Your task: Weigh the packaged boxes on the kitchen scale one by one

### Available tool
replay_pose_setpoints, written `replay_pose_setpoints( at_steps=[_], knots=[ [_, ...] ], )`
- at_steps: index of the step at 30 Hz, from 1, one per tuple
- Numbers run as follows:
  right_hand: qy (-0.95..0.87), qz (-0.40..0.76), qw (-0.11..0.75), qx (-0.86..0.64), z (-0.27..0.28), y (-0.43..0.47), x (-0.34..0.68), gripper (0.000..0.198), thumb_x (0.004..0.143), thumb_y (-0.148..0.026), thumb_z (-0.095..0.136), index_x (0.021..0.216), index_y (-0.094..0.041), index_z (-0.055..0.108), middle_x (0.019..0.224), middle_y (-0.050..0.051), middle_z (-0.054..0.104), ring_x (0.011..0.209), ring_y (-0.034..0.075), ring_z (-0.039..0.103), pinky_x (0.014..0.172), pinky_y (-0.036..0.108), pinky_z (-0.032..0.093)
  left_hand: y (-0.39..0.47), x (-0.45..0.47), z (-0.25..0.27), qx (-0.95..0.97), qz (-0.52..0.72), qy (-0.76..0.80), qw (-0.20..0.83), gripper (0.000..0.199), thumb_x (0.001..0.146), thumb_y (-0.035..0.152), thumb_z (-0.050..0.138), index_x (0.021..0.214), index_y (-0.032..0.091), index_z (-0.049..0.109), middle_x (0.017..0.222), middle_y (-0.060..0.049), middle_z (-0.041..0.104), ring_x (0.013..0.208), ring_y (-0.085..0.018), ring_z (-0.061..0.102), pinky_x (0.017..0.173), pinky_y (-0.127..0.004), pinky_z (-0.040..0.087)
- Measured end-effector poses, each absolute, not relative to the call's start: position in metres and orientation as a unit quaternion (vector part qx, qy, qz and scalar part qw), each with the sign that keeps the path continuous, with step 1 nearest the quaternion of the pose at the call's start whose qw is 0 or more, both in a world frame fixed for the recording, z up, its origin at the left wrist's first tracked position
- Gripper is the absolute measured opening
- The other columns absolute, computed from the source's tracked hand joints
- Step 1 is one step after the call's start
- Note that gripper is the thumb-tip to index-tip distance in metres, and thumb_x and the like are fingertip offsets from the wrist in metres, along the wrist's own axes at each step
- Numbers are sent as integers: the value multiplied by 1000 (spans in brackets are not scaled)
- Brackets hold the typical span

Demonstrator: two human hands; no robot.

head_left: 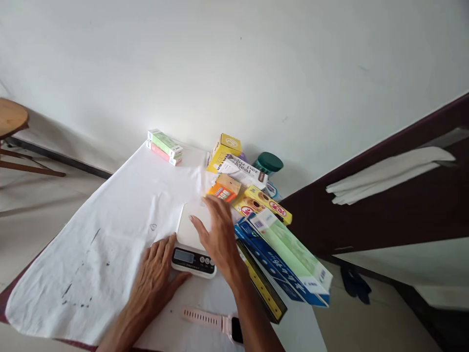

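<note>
A white digital kitchen scale (193,227) lies on the cloth-covered table, its grey display and round buttons facing me. My left hand (154,266) lies flat beside the scale, fingertips at its left edge and thumb near its front. Above the scale's right side is my right hand (218,234), thumb and fingers apart, with nothing seen between them. Just beyond its fingers lies an orange box (224,188). Close by on the right are yellow biscuit boxes (271,203), a long blue box (271,254) and a green-and-white box (295,249) on top of it.
Against the wall stand a yellow box (225,149), a white "Super Meal" box (244,171) and a green-lidded jar (269,162). Two small stacked boxes (164,145) sit at the far left corner. A pink-strapped watch (205,317) lies in front, near a black-and-yellow box (262,283).
</note>
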State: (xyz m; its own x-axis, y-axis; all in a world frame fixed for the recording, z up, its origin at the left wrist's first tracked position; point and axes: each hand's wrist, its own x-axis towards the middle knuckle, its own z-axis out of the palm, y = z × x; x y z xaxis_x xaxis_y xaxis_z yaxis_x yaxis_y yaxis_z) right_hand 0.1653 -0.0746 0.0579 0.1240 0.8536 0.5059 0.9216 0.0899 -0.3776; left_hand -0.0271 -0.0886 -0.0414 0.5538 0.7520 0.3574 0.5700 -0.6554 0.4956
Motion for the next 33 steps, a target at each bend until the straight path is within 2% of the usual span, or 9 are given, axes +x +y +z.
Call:
replay_pose_setpoints(
  at_steps=[5,8,11,13,17,22,26,33],
  knots=[
    [-553,-199,267,-764,47,-214,210,38,100,-42,56,131,-19,59,121,17,67,114,35,62,97,54,52,-89,-29,-39,877,272,373,133,77,99,55,58,159,20,25,140,-15,59,123,-36,55,98,-49,46],
    [-509,-183,234,-808,30,-264,225,47,100,-54,53,131,-20,60,118,17,69,109,35,65,88,51,55,-88,-29,-38,878,270,373,130,76,98,57,57,158,22,27,136,-14,60,121,-36,56,96,-49,47],
    [-502,-141,203,-829,1,-279,229,65,97,-67,48,138,-17,55,126,20,67,114,37,65,86,52,56,-88,-30,-37,881,268,369,128,75,97,57,58,157,23,28,137,-14,60,121,-36,56,96,-49,47],
    [-507,-130,197,-829,-19,-277,230,70,98,-70,42,141,-15,52,128,22,66,116,39,65,86,54,56,-88,-30,-37,882,262,371,127,75,97,56,58,157,22,28,138,-15,59,121,-36,55,97,-50,47],
    [-507,-120,226,-823,-35,-271,230,63,101,-64,39,138,-14,53,121,21,69,109,37,68,83,52,58,-88,-31,-36,882,257,372,132,76,96,54,61,156,20,30,139,-15,58,122,-36,55,100,-50,46],
    [-497,-126,301,-804,-7,-257,220,59,97,-57,56,140,-17,53,123,18,69,111,34,67,88,48,57,-90,-30,-34,875,258,380,151,77,94,53,66,155,21,33,140,-14,59,123,-35,55,99,-49,47],
    [-558,-109,323,-757,11,-206,204,51,99,-50,57,140,-20,52,121,16,68,113,32,65,94,50,54,-90,-30,-35,872,261,380,165,78,94,52,67,157,23,29,141,-14,57,124,-35,54,101,-51,45],
    [-616,-49,286,-732,5,-123,177,42,104,-42,46,134,-15,55,116,18,69,110,33,64,89,51,53,-91,-32,-37,868,270,375,182,86,95,50,68,161,26,20,141,-13,56,125,-34,54,102,-50,44]
  ],
)
